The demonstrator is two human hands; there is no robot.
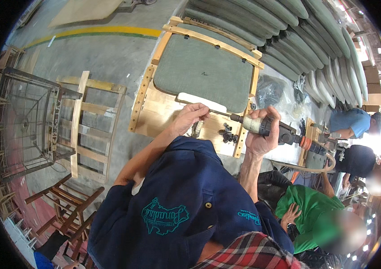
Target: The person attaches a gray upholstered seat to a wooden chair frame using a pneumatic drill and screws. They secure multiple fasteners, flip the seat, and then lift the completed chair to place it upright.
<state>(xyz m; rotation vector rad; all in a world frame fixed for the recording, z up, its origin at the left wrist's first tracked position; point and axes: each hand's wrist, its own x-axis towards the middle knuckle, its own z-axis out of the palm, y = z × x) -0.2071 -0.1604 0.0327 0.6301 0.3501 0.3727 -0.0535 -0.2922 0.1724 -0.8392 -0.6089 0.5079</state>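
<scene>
Hands meet over a wooden frame (141,98) in the head view. The right hand (263,134) wraps its fingers firmly around a power tool (256,125), which lies roughly level, its long bit (221,114) pointing left. The left hand (190,117) has thumb and forefinger drawn close together at the tip of the bit; whether they grip the bit or a small piece on it, I cannot tell. Beyond the hands, a grey padded panel (204,67) lies flat within the frame, with a white strip (201,102) along its near edge. A small pile of black parts (229,134) rests on the bare wood, below the bit. A clear plastic bag (269,89) lies to the right of the frame. Grey cushions (244,20) are stacked at upper right. A slatted pallet (94,108) lies on the floor at left, and a person in green (309,210) is at lower right.
</scene>
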